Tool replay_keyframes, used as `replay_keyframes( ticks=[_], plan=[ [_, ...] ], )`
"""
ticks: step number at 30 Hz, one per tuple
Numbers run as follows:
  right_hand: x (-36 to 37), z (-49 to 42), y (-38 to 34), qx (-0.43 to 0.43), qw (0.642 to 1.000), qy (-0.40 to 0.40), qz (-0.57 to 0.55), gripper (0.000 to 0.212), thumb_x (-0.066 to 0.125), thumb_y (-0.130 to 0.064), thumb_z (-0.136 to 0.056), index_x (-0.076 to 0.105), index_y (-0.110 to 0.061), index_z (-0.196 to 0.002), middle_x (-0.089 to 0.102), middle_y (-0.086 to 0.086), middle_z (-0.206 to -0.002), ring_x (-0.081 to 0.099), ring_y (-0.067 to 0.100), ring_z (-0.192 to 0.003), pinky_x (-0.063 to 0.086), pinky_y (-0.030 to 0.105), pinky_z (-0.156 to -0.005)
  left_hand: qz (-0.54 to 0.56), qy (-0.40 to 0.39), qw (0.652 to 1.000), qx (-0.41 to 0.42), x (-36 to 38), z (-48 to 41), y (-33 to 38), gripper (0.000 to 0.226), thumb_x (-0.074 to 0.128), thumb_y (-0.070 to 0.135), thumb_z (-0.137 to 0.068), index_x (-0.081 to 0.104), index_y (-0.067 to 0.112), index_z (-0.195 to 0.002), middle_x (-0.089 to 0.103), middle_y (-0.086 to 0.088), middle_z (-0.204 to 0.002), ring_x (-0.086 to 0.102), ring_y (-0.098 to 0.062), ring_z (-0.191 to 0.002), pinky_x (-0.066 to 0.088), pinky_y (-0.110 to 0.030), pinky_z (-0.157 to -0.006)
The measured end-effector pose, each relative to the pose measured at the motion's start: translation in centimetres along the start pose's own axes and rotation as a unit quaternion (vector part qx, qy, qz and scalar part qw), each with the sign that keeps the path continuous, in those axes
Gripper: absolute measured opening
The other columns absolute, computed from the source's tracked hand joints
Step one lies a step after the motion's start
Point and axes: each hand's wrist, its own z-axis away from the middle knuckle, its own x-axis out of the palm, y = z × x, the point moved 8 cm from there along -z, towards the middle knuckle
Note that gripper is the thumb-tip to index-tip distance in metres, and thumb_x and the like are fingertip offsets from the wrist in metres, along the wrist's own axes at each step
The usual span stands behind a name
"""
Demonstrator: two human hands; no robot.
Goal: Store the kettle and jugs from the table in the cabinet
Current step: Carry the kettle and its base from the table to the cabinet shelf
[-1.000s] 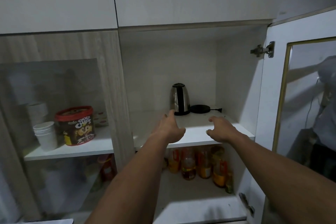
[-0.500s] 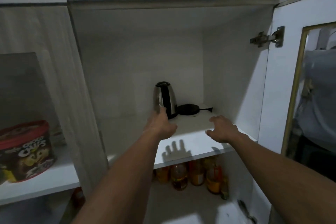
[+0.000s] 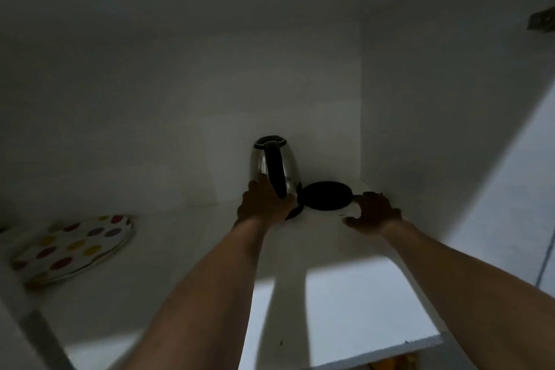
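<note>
A steel kettle [image 3: 290,167] with a black handle stands upright at the back of the white cabinet shelf [image 3: 345,297]. My left hand [image 3: 264,204] is closed around its lower body, just beside the handle. The kettle's round black base [image 3: 327,196] lies on the shelf to its right, touching it. My right hand [image 3: 372,213] rests on the shelf right of the base with fingers spread, by the base's short cord. No jugs are in view.
A plate with coloured dots [image 3: 72,245] lies at the left end of the shelf. The cabinet's right wall [image 3: 435,129] stands close to my right hand. A door hinge [image 3: 542,22] shows at the top right. The interior is dim.
I have leaned into the cabinet, so the view is much closer. My left hand moved forward onto the kettle's lower body and my right hand moved up beside the base.
</note>
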Motion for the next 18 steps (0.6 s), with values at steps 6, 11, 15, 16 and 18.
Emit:
replay_keyframes(
  ticks=[6,11,15,16,18],
  plan=[
    [1.1,-7.4,1.3,-0.004,0.999,-0.02,0.025,0.077,0.052,-0.06,-0.09,0.019,-0.036,-0.156,0.017,0.003,-0.165,0.012,0.029,-0.152,0.019,0.053,-0.119,0.017,0.04,0.998,-0.034,0.2,-5.0,0.1,0.064,0.064,0.06,-0.086,0.048,0.021,-0.135,0.065,-0.008,-0.121,0.064,-0.034,-0.113,0.046,-0.035,-0.082],
    [4.0,-10.2,1.4,-0.013,0.996,-0.076,0.042,0.074,0.049,-0.058,-0.092,0.02,-0.035,-0.156,0.029,0.009,-0.159,0.019,0.034,-0.15,0.015,0.057,-0.12,0.036,0.069,0.996,-0.048,1.2,-6.5,0.1,0.052,0.062,0.061,-0.087,0.062,0.024,-0.123,0.062,-0.002,-0.099,0.069,-0.032,-0.1,0.057,-0.04,-0.086],
    [3.1,-10.0,1.1,-0.026,0.996,-0.024,0.085,0.059,0.042,-0.052,-0.096,0.032,-0.033,-0.15,0.045,0.009,-0.142,0.042,0.034,-0.132,0.031,0.05,-0.11,0.049,0.082,0.995,-0.041,2.0,-7.0,0.8,0.053,0.061,0.058,-0.088,0.063,0.02,-0.125,0.069,-0.006,-0.103,0.071,-0.033,-0.097,0.059,-0.045,-0.088],
    [2.8,-9.8,1.3,-0.026,0.995,-0.012,0.093,0.057,0.042,-0.051,-0.095,0.033,-0.034,-0.149,0.044,0.008,-0.142,0.042,0.033,-0.131,0.03,0.049,-0.109,0.053,0.082,0.994,-0.038,2.2,-7.1,1.0,0.053,0.061,0.058,-0.089,0.062,0.019,-0.125,0.069,-0.006,-0.105,0.07,-0.033,-0.098,0.059,-0.044,-0.088],
    [2.7,-9.6,1.9,-0.024,0.995,0.005,0.096,0.057,0.042,-0.049,-0.096,0.031,-0.035,-0.15,0.041,0.008,-0.147,0.044,0.033,-0.131,0.029,0.048,-0.108,0.062,0.08,0.994,-0.033,2.7,-7.1,1.4,0.052,0.06,0.054,-0.091,0.06,0.016,-0.127,0.067,-0.007,-0.106,0.07,-0.033,-0.1,0.058,-0.041,-0.087]
  ],
)
